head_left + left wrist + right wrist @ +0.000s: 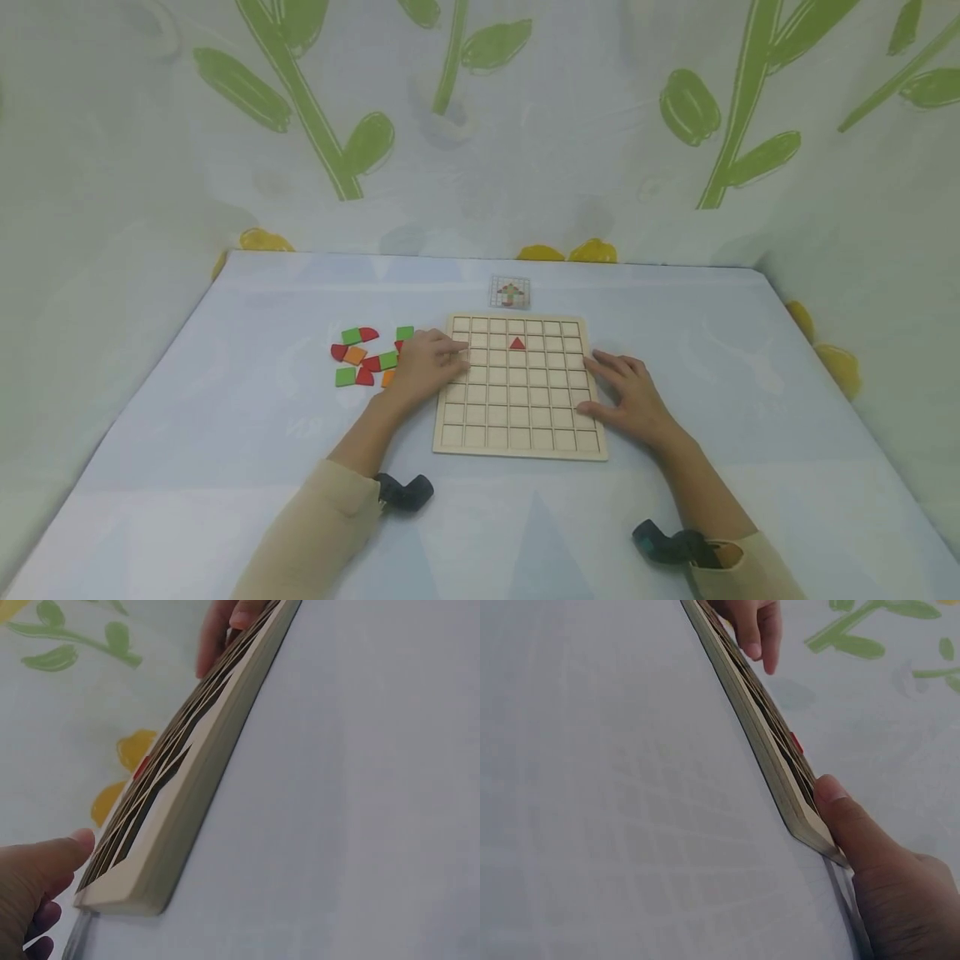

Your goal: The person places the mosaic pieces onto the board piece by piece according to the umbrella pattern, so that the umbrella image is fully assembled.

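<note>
A square wooden grid board (517, 457) lies on the table with a red triangle (517, 343) in one of its upper cells. My left hand (429, 365) is at the board's left side, its fingers reaching over that edge onto the outer cells. In the left wrist view the thumb (71, 851) is at a corner of the board. On the opposite side, my right hand (630, 396) touches the right edge with fingers spread and the thumb over the lower cells. The right wrist view shows that thumb (847, 817) on the rim, with the other fingers hidden.
Left of the board lie several flat pieces, among them a green square (345, 377), a red quarter circle (365, 377) and an orange square (355, 356); my left hand partly covers some. Behind the board is a small pattern card (510, 292). A leaf-printed wall (540, 192) stands behind the table.
</note>
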The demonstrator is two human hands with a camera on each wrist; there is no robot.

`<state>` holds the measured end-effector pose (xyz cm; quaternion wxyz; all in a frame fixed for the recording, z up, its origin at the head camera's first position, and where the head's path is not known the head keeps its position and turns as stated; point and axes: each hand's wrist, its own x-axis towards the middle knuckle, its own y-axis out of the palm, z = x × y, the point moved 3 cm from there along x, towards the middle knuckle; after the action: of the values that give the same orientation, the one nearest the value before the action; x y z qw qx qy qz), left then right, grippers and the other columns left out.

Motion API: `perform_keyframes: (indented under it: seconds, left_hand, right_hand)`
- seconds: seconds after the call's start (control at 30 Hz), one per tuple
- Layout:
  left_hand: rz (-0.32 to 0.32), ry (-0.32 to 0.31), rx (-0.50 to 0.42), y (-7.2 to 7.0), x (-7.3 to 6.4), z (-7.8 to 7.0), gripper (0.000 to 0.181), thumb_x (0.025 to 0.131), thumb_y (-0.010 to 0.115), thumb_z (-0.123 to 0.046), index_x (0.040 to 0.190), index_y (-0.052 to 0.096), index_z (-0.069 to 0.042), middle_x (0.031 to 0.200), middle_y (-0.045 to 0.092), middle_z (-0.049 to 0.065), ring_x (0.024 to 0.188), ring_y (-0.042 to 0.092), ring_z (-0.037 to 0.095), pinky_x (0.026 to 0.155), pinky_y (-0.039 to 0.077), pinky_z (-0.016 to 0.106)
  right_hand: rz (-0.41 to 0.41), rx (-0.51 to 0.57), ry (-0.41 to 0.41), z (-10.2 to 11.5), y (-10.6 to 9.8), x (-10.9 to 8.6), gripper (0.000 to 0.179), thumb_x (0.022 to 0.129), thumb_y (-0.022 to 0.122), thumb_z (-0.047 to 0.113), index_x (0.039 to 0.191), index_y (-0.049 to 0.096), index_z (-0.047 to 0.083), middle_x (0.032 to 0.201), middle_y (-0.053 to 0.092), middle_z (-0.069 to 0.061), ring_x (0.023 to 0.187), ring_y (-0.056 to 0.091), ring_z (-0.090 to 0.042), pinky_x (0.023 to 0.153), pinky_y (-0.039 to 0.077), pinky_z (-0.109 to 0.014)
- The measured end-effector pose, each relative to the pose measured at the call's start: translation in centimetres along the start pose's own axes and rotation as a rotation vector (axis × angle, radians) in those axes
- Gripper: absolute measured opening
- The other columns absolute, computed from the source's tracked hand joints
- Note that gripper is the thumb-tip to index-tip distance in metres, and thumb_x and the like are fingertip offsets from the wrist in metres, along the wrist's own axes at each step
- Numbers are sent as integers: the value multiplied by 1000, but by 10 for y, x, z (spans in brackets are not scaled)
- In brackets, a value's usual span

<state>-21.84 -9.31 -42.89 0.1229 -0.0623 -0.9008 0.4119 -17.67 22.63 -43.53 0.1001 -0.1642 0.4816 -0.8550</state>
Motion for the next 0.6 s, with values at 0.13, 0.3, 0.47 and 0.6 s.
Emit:
perform_keyframes:
  seconds: [0.13, 0.3, 0.47, 0.6]
  left_hand:
    - [-13, -39, -29, -9, -7, 4, 34, 82, 71, -29, 114, 70, -16, 102, 62, 2, 102, 53, 21, 87, 39, 42]
    - [-53, -63, -24, -21, -14, 8, 38, 81, 73, -30, 116, 69, -16, 102, 62, 2, 103, 53, 22, 88, 39, 44]
    - [-93, -46, 24, -28, -19, 15, 38, 80, 74, -29, 115, 70, -15, 98, 62, 4, 98, 51, 23, 83, 40, 42]
    - [-122, -36, 73, -35, -22, 21, 40, 81, 74, -28, 117, 68, -13, 106, 62, 8, 104, 51, 26, 86, 40, 45]
  right_hand:
    - [0, -11, 2, 0, 1, 0, 73, 76, 75, 39, 136, 49, 7, 144, 41, -16, 126, 33, -41, 100, 29, -59]
    - [7, -20, 10, 0, 1, 0, 74, 76, 75, 41, 137, 49, 8, 144, 41, -15, 127, 33, -41, 100, 29, -59]
    - [5, -20, 12, 1, 0, 0, 74, 76, 75, 40, 137, 49, 7, 144, 40, -15, 126, 33, -41, 101, 29, -59]
    - [1, -20, 7, 2, 0, -1, 73, 76, 75, 39, 137, 49, 7, 144, 41, -16, 126, 33, -41, 100, 29, -59]
